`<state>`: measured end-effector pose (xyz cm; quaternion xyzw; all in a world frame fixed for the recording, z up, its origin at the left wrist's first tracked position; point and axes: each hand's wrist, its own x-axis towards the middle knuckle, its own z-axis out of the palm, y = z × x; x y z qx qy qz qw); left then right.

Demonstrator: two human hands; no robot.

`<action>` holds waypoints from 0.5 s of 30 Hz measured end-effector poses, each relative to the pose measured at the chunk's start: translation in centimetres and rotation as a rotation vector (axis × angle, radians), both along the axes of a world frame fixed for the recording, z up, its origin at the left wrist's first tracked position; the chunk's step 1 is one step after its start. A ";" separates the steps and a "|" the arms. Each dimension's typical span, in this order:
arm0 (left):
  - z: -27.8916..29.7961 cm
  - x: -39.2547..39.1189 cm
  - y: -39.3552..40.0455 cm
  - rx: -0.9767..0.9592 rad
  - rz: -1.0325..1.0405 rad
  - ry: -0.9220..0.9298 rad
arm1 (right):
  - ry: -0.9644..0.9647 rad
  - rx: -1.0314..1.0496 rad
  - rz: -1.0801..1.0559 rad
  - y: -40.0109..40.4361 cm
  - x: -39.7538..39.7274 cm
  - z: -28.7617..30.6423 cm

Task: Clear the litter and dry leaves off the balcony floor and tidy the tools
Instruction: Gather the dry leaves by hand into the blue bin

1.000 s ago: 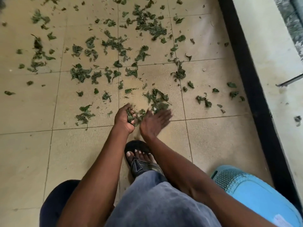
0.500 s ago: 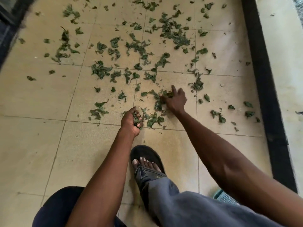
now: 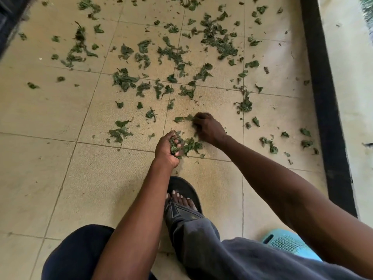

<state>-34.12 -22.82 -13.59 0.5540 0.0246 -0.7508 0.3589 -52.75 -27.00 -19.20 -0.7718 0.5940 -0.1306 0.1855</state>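
Dry green leaves (image 3: 218, 40) lie scattered over the beige tiled balcony floor (image 3: 50, 178), thickest at the far middle. My left hand (image 3: 166, 150) is curled round a handful of leaves (image 3: 175, 146) just above the floor. Just right of it a small heap of leaves (image 3: 191, 145) lies on the tile. My right hand (image 3: 207, 127) is down on the floor beyond that heap, its fingers curled over a few leaves (image 3: 182, 118).
A black strip (image 3: 327, 110) borders the floor on the right, with a pale ledge (image 3: 355, 77) beyond it. A light blue plastic basket (image 3: 286, 242) stands at the lower right. My sandalled foot (image 3: 182, 197) is between my arms. A dark frame (image 3: 10, 19) crosses the top left.
My right hand has drawn back a little toward me, raking leaves along the floor. My left hand keeps its handful and has hardly moved.
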 end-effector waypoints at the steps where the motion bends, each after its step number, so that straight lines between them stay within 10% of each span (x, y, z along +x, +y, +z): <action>1: -0.2 0.1 0.0 0.007 0.004 -0.010 | -0.011 0.023 -0.046 -0.1 -0.5 0.3; 7: -1.4 0.0 0.3 0.046 0.001 -0.033 | 0.130 0.478 -0.021 0.9 -2.0 2.3; 15: -1.1 -0.3 0.2 0.040 0.010 -0.008 | 0.181 0.222 0.092 5.7 2.0 1.6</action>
